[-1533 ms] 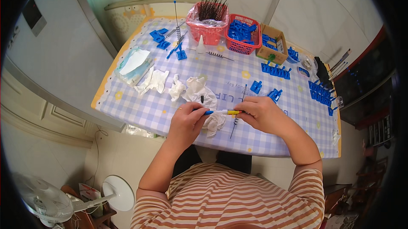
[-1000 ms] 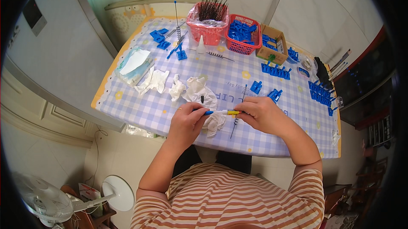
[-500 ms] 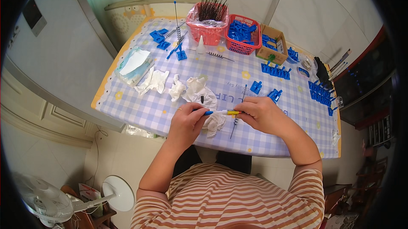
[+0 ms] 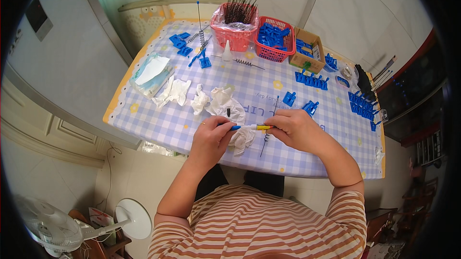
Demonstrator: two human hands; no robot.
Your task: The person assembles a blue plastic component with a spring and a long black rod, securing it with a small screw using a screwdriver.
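Observation:
Over the table's near edge, my left hand (image 4: 207, 138) pinches a small blue plastic piece (image 4: 235, 128); the rest of it is hidden by the fingers. My right hand (image 4: 298, 130) grips a small yellow glue tube (image 4: 261, 127), whose white nozzle points left and meets or nearly meets the blue piece's tip. Beneath them are crumpled white tissues (image 4: 225, 101), with a black cap (image 4: 228, 112) on top. A rod with a black coil (image 4: 266, 138) lies under the right fingers. Just beyond that hand are blue clip-like parts (image 4: 289, 98).
At the back stand a red basket (image 4: 234, 38) of dark coiled rods, another red basket (image 4: 274, 57) of blue parts and a cardboard box (image 4: 307, 62). An upright white bottle (image 4: 227, 52) is before them. Tissue pack (image 4: 151, 77) at left; rows of blue clips (image 4: 311, 80) at right.

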